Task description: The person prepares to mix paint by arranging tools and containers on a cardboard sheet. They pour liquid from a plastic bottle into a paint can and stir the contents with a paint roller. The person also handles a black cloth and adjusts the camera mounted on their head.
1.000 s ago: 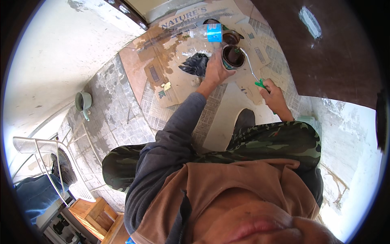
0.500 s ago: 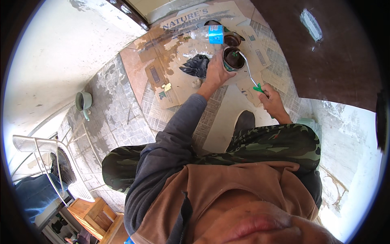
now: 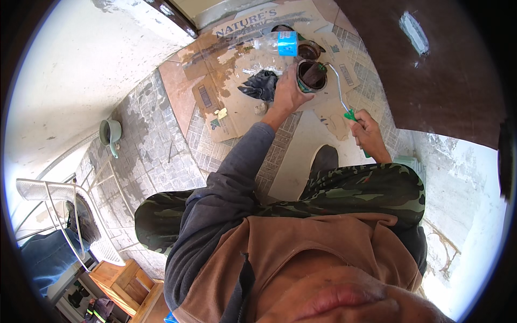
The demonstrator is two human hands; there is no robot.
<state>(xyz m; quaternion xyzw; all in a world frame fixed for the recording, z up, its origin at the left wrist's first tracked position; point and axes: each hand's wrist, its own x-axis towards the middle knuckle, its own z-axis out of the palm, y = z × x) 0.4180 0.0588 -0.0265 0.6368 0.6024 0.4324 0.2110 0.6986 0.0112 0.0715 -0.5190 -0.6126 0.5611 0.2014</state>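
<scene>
My left hand (image 3: 292, 91) is wrapped round the side of an open paint can (image 3: 324, 85) with dark brown contents. A small paint roller (image 3: 341, 89) with a bent metal rod and green handle is in my right hand (image 3: 368, 132), fingers closed round the handle. The roller's brown sleeve (image 3: 314, 74) lies tilted in the can's mouth, its green end cap near the rim. Crumpled black cloth (image 3: 260, 85) lies to the left of my left hand. Just beyond the can is a second round brown-stained container (image 3: 308, 50), and a clear plastic bottle with a blue label (image 3: 287, 43) lies beside it.
Stained flattened cardboard (image 3: 237, 75) covers the tiled floor under the can. A dark brown panel (image 3: 441, 70) with a white patch stands on the right. At the left are a green-grey dipper (image 3: 110, 134), a white wire rack (image 3: 51, 188) and a wooden box (image 3: 121, 282).
The roller's sleeve has risen from deep inside the can to its mouth. My right hand has shifted slightly right with the handle, while my left hand stays on the can.
</scene>
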